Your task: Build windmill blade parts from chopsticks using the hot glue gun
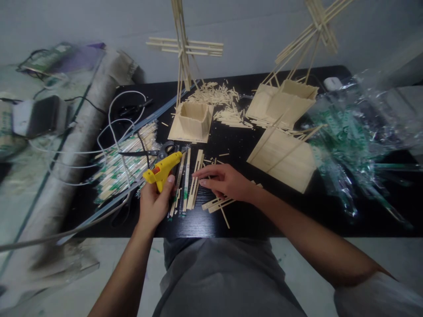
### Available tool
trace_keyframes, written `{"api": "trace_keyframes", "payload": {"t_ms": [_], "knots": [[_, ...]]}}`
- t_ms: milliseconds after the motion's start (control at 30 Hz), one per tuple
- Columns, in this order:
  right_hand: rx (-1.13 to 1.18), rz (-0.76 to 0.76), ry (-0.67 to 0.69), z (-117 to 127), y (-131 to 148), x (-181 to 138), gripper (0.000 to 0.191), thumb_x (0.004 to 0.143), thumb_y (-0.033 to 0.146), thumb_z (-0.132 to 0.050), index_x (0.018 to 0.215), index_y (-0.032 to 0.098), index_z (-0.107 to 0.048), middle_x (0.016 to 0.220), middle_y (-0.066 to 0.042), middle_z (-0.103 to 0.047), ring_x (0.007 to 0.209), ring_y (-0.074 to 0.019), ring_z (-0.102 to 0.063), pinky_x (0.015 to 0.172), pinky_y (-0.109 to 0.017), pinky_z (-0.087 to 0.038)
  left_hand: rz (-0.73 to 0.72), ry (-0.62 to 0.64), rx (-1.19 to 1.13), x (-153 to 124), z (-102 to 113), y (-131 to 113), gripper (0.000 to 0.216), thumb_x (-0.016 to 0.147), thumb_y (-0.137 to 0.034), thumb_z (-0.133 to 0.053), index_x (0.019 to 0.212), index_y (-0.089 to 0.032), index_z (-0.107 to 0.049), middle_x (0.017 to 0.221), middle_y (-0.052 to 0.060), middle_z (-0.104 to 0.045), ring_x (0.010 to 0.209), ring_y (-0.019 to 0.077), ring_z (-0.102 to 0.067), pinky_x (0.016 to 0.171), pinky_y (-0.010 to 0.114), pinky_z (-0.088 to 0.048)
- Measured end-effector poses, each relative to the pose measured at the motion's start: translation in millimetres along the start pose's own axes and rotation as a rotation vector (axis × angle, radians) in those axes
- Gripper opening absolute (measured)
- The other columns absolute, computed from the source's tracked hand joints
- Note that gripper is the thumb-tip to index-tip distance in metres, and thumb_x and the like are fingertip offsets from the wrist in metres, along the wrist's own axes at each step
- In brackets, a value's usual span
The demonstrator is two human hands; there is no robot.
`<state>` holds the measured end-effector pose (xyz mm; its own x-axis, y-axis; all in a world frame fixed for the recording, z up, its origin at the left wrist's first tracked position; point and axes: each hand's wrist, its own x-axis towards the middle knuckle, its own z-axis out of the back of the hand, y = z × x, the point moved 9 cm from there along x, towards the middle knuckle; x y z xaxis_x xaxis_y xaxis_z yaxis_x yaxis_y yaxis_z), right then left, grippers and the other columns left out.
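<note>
My left hand point(154, 204) grips a yellow glue gun point(164, 169), its nozzle pointing up and to the right. My right hand point(228, 182) is over the middle of the table with index finger and thumb stretched out and slightly apart. Its fingertips reach the edge of a narrow frame of glued wooden sticks point(197, 179); contact is hard to make out. Partly under that hand lies a second stick frame point(216, 204), with a loose stick point(225, 217) below it. Wrapped chopsticks point(187, 180) lie between the glue gun and the first frame.
Black scissors point(140, 153) and a pile of wrapped chopsticks point(124, 165) lie left, crossed by a white cable point(110, 119). Behind stand wooden stick models with box bases point(194, 121) point(291, 103). A wooden panel point(286, 158) and plastic wrappers point(343, 141) are right; cut sticks point(220, 99) are heaped behind.
</note>
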<state>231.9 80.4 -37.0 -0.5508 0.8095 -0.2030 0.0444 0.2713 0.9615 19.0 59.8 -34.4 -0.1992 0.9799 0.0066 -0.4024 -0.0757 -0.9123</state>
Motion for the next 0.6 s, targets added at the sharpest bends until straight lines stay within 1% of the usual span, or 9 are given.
{"api": "trace_keyframes", "payload": {"t_ms": [67, 133, 267, 333, 500, 600], "knots": [[0.037, -0.028, 0.007, 0.5, -0.9, 0.1, 0.028, 0.093, 0.025, -0.073, 0.118, 0.016, -0.081, 0.125, -0.013, -0.080, 0.043, -0.0022, -0.054, 0.041, -0.019, -0.042, -0.001, -0.002, 0.002, 0.3, 0.4, 0.5, 0.050, 0.089, -0.069, -0.072, 0.092, -0.018, -0.071, 0.074, 0.002, -0.069, 0.064, 0.0175, -0.064, 0.062, 0.030, -0.053], [0.057, -0.028, 0.011, 0.9, 0.7, 0.0, 0.028, 0.093, 0.025, -0.074, 0.117, 0.015, -0.081, 0.122, -0.013, -0.080, 0.045, -0.0028, -0.056, 0.043, -0.020, -0.045, -0.002, -0.003, 0.001, 0.6, 0.7, 1.1, 0.051, 0.088, -0.069, -0.073, 0.090, -0.018, -0.071, 0.075, 0.002, -0.069, 0.064, 0.0172, -0.063, 0.063, 0.030, -0.053], [0.108, -0.001, 0.034, 0.0, 4.9, -0.5, 0.024, 0.092, 0.026, -0.076, 0.113, 0.016, -0.083, 0.102, -0.006, -0.081, 0.050, -0.0046, -0.058, 0.047, -0.020, -0.047, 0.001, -0.007, -0.004, 0.9, 0.9, 1.9, 0.049, 0.088, -0.068, -0.073, 0.090, -0.019, -0.071, 0.074, 0.002, -0.068, 0.064, 0.0174, -0.063, 0.062, 0.030, -0.053], [0.171, 0.014, 0.060, -1.5, 6.0, -0.6, 0.023, 0.091, 0.027, -0.078, 0.111, 0.018, -0.084, 0.096, -0.004, -0.081, 0.052, -0.0056, -0.058, 0.049, -0.020, -0.048, 0.000, -0.009, -0.008, 1.1, 1.0, 1.6, 0.049, 0.088, -0.067, -0.074, 0.092, -0.018, -0.072, 0.073, 0.002, -0.068, 0.063, 0.0176, -0.064, 0.062, 0.030, -0.053], [0.406, 0.015, 0.108, -3.2, 3.8, 0.4, 0.022, 0.087, 0.029, -0.084, 0.106, 0.019, -0.085, 0.094, -0.004, -0.081, 0.055, -0.0064, -0.059, 0.048, -0.018, -0.048, 0.000, -0.009, -0.024, 0.9, 0.3, -0.2, 0.050, 0.088, -0.066, -0.074, 0.101, -0.018, -0.072, 0.072, 0.001, -0.068, 0.061, 0.0172, -0.064, 0.059, 0.029, -0.053], [0.447, 0.002, 0.089, -1.3, 0.9, 1.0, 0.022, 0.083, 0.028, -0.089, 0.103, 0.020, -0.085, 0.098, -0.004, -0.082, 0.062, -0.0078, -0.064, 0.049, -0.016, -0.049, 0.001, -0.010, -0.032, 0.7, 0.1, -0.6, 0.049, 0.088, -0.065, -0.074, 0.102, -0.018, -0.072, 0.073, 0.001, -0.068, 0.061, 0.0170, -0.064, 0.058, 0.029, -0.052]]}}
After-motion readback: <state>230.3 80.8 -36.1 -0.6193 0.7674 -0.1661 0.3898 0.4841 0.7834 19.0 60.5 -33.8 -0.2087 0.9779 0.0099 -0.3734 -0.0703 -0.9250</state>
